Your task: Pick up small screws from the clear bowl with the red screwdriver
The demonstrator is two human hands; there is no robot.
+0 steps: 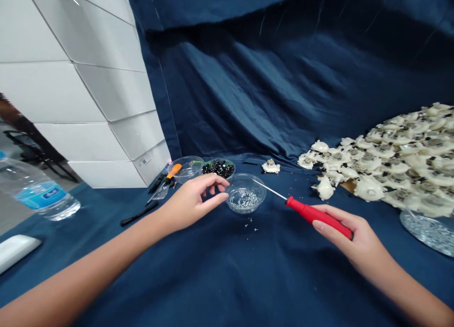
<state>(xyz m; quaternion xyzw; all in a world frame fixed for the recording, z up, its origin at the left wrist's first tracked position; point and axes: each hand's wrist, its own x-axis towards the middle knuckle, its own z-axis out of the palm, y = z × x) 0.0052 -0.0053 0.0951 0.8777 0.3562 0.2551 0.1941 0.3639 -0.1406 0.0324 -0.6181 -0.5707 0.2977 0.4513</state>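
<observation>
Screws [246, 200], loose, in clr bowl [261, 199], ctr. L hand [196, 197]: at bowl's L rim, thumb & fingers apart, nothing seen held. R hand [361, 232]: clamped on red screwdriver [301, 209], shaft twd bowl. Step, prob.: screw pick-up; next calls for fingertip pinch.

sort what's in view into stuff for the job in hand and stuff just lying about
Likely in the job:
red screwdriver, held in the right grip
clear bowl of small screws, by the left grip
cream parts, probably

Likely just lying about:
water bottle
stacked white boxes
orange-handled tool
</observation>
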